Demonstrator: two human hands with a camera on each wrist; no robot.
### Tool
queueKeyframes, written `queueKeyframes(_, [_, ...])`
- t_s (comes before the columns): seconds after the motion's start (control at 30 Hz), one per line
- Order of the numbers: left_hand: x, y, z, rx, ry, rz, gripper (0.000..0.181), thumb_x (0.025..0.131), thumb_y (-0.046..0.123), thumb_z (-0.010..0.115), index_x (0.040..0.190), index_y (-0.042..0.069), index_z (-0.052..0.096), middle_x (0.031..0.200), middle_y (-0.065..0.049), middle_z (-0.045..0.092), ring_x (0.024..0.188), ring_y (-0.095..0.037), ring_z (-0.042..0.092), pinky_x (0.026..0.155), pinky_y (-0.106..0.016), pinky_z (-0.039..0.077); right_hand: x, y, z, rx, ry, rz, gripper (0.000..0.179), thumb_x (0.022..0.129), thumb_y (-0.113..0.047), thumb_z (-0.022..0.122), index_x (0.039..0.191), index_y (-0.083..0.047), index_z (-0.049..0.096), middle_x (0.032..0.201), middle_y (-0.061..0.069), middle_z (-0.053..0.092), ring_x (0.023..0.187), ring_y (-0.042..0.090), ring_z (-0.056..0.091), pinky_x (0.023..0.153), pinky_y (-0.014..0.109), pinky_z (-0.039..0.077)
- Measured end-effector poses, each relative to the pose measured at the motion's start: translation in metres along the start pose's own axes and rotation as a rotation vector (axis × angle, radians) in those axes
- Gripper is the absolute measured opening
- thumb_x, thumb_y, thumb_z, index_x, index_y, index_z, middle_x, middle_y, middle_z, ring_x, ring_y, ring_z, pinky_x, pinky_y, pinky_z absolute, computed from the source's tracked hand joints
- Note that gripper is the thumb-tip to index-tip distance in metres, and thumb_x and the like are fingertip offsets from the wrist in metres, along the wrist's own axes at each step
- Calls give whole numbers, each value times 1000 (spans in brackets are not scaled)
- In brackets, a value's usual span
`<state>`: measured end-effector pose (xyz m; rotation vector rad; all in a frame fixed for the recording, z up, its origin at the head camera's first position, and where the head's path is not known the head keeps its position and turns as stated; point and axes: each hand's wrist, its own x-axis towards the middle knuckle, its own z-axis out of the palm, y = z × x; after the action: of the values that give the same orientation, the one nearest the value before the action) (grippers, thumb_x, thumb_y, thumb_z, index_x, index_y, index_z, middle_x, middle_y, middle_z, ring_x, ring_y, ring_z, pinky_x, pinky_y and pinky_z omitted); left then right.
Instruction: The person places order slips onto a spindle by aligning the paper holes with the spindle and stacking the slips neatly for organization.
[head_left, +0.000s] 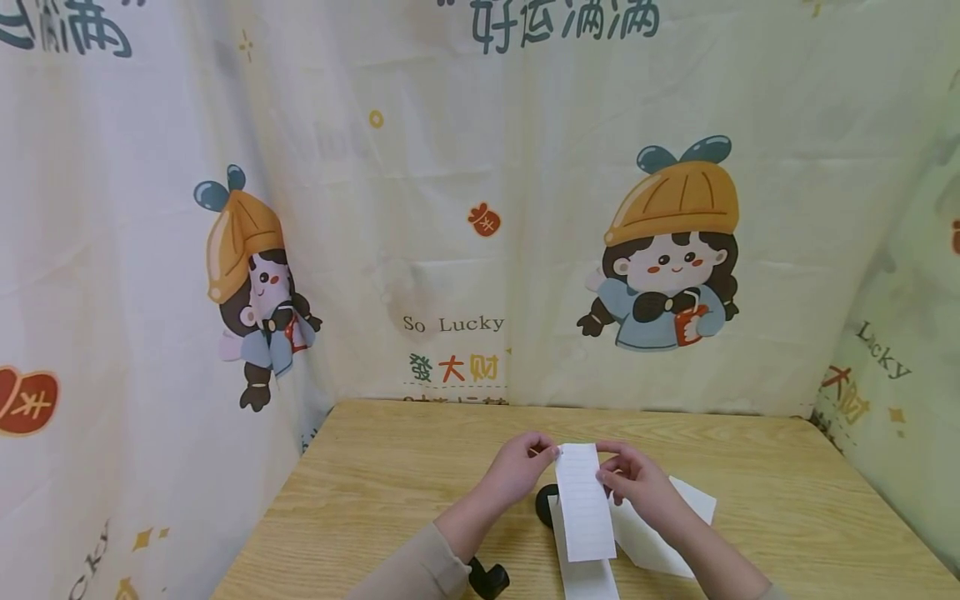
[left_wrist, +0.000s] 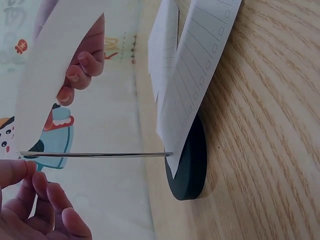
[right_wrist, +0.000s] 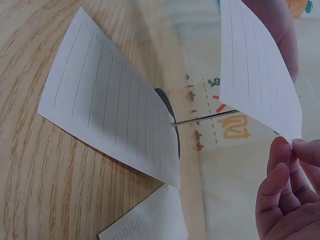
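Note:
A lined white paper slip hangs between both hands. My left hand pinches at its upper left corner, right by the tip of a thin metal spike. With thumb and forefinger, my right hand pinches the slip's right edge near the top. The spike rises from a round black base, making a paper spike holder. Low on the spike, another lined slip with small checkboxes is pierced near one end and slants down toward the front.
More white paper lies on the wooden table under the right forearm, to the right of the holder. A small black object is beside the left sleeve. A printed curtain closes off the back and sides.

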<state>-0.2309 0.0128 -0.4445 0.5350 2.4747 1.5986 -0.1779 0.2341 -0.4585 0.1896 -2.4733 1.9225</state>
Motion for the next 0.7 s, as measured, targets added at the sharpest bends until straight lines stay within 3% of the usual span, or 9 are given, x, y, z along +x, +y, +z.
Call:
queueKeyframes(0.4, [1,-3,1,-10,-10,18,13,98,32,64,93,20,67,90,6,60,80,-15,53,64,-32,44,0,5,2,-26,0,14,47,96,-10,64,138,2,47,96,11,62,79,22,60,63,29,52])
queueKeyframes(0.7, [3,-17,4,53,-33,20,12,97,30,65,91,19,66,87,6,61,79,-13,52,64,-32,44,-4,7,3,-49,-17,59,51,94,-12,67,138,3,46,93,11,61,77,23,60,64,30,52])
